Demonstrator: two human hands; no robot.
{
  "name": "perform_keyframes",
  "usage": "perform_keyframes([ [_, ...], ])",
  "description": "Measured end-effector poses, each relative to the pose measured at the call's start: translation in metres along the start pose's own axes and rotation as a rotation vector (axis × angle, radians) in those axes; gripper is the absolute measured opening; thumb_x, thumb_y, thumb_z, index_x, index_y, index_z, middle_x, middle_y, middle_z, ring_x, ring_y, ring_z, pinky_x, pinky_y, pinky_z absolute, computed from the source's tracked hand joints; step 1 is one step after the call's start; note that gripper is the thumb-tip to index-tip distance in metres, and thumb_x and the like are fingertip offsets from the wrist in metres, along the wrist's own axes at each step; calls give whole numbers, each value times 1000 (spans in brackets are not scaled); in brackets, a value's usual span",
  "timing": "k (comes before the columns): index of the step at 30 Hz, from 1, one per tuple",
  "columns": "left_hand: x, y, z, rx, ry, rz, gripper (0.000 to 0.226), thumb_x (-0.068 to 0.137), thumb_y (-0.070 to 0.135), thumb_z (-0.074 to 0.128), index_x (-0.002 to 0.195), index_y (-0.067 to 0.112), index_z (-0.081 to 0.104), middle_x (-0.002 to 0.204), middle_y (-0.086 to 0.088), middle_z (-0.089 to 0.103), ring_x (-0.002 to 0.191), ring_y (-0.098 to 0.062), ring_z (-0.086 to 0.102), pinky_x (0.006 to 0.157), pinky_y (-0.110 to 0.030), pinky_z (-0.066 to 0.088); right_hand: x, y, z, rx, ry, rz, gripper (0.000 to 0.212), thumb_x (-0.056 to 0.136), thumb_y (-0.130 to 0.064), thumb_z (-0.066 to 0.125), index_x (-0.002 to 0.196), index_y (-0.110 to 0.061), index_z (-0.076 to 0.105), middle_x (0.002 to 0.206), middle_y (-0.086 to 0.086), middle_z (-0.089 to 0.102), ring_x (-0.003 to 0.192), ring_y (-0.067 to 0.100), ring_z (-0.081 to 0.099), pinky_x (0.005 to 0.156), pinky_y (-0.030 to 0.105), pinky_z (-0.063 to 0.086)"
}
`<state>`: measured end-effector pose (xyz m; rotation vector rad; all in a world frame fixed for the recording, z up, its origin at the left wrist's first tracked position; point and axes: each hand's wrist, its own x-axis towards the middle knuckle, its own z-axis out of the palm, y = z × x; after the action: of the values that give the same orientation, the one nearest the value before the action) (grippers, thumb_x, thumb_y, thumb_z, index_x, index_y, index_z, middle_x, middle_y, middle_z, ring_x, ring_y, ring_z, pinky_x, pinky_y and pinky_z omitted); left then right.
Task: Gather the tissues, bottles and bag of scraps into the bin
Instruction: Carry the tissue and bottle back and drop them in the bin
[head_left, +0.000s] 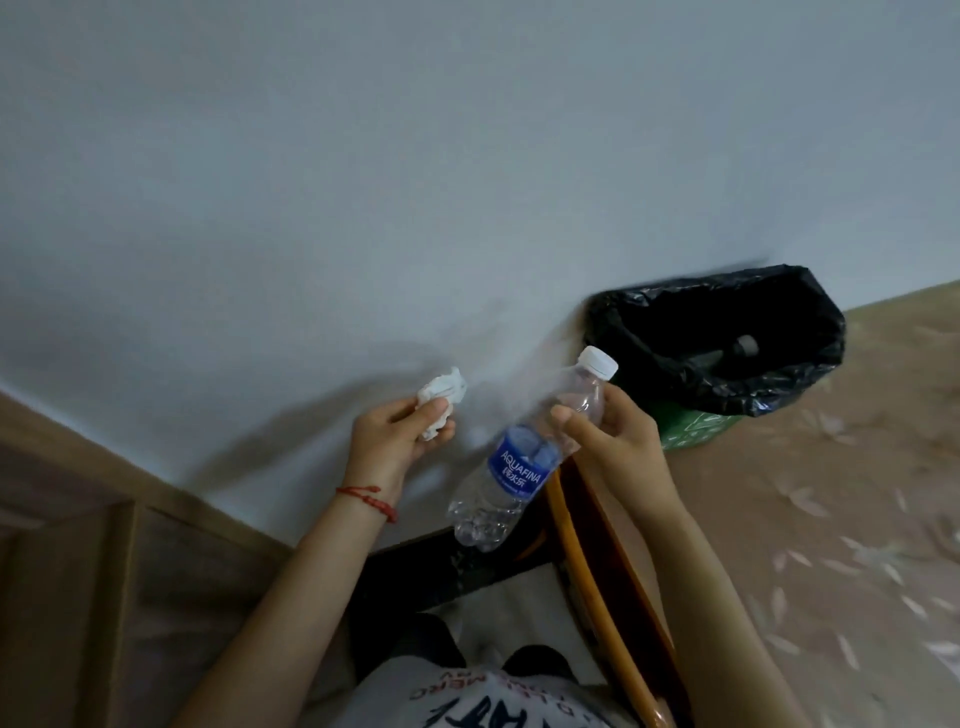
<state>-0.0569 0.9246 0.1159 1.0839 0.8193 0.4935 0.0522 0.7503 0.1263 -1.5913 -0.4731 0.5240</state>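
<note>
**Two items held short of the bin**

Left hand (395, 436) pinches a tissue (439, 400) (soft, weightless). Right hand (608, 431) grips the bottle (519, 467) near its shoulder; seemingly empty, light, crushable. Bin (810, 312) stands just beyond.

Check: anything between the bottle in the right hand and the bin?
Nothing in the head view: only bare wall shows between the bottle, held near its neck by the right hand, and the black-lined bin.
</note>
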Motion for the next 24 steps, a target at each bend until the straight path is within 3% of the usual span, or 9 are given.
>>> perform_keyframes([
  [5, 32, 10, 32, 67, -185, -25, 10, 81, -2, 59, 75, 4, 64, 52, 3, 67, 49, -5, 61, 52, -14, 51, 0, -10, -17, 28, 174, 11, 25, 83, -6, 61, 108, -3, 58, 88, -2, 67, 73, -1, 67, 60, 11, 49],
  [12, 57, 13, 71, 136, -402, -75, 8, 82, -2, 58, 79, 2, 64, 53, 2, 69, 51, -5, 63, 54, -15, 54, -7, -16, -35, -14, 370, 2, 26, 84, -9, 61, 109, -5, 58, 93, 1, 68, 79, 2, 67, 63, 12, 50],
  [24, 67, -6, 95, 188, -472, -120, 8, 81, -2, 61, 88, 0, 63, 55, 2, 70, 55, -7, 66, 58, -18, 56, -13, -31, -68, -47, 534, -15, 15, 81, -18, 64, 94, -25, 64, 83, -5, 71, 78, 7, 68, 65, 19, 52],
])
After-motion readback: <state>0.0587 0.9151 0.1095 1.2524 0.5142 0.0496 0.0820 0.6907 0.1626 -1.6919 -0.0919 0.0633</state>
